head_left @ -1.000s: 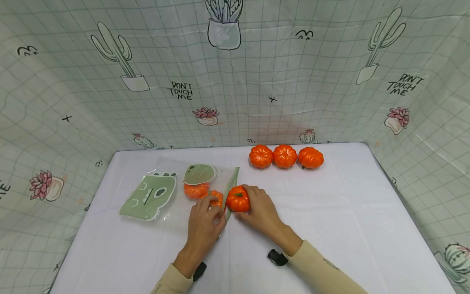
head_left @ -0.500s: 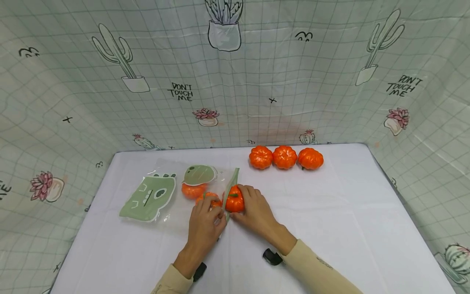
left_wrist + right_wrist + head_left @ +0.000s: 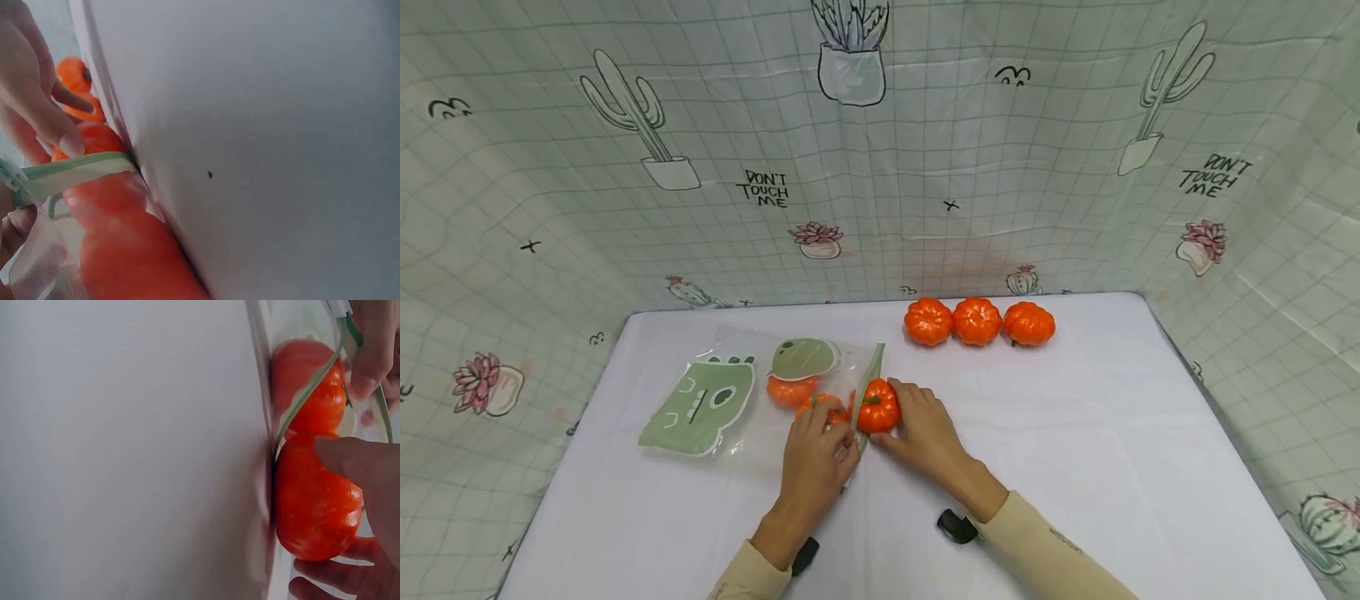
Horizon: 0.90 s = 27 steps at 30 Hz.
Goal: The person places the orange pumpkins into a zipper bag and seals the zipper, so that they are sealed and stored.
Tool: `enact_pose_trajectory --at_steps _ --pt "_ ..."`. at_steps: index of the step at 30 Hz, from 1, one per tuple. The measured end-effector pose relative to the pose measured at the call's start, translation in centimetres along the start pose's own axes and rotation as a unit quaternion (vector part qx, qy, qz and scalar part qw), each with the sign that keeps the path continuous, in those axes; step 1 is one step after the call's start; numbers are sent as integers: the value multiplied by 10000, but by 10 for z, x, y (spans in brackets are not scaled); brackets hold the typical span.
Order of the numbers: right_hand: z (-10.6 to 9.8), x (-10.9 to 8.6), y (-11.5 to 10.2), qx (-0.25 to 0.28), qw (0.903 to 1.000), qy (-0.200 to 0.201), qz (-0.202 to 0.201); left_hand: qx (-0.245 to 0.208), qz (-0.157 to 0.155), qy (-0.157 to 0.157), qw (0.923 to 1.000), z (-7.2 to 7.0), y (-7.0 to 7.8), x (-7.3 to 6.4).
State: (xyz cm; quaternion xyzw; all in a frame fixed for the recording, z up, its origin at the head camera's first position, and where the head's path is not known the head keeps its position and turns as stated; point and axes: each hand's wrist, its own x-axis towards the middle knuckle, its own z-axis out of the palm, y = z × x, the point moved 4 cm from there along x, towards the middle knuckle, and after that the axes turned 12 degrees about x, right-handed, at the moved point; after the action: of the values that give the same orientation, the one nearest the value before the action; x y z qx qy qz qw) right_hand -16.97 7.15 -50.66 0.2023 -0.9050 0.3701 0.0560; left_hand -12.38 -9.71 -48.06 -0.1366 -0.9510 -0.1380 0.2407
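A clear zip bag (image 3: 752, 450) with a green dinosaur print lies flat on the left of the table, its green-edged mouth (image 3: 876, 363) facing right. My left hand (image 3: 814, 458) pinches that edge and holds it up. Two small orange pumpkins show through the plastic, one under the print (image 3: 792, 392) and one partly behind my left fingers. At the mouth, my right hand (image 3: 928, 433) grips another orange pumpkin (image 3: 880, 407), thumb (image 3: 344, 456) on one side and fingers beneath in the right wrist view. Its left side overlaps the green edge, against the pumpkin (image 3: 325, 412) inside.
Three more orange pumpkins (image 3: 928, 322) (image 3: 977, 322) (image 3: 1029, 323) stand in a row at the back of the white-covered table (image 3: 1075, 467). A cactus-print cloth (image 3: 895, 167) hangs behind and at both sides.
My right hand has pushed its pumpkin left, into the bag's mouth. The pumpkins inside have shifted slightly left. My left hand has kept its hold on the edge.
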Motion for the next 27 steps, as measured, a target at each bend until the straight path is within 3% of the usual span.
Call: enact_pose_trajectory --at_steps 12,20,27 --pt "9 7 -8 -35 10000 -58 68 -46 36 -78 10000 -2 0 1" --pt "2 3 -4 -118 9999 -15 126 33 67 23 10000 -2 0 0" --pt "10 9 -9 -85 9999 46 33 15 52 48 10000 -2 -1 0"
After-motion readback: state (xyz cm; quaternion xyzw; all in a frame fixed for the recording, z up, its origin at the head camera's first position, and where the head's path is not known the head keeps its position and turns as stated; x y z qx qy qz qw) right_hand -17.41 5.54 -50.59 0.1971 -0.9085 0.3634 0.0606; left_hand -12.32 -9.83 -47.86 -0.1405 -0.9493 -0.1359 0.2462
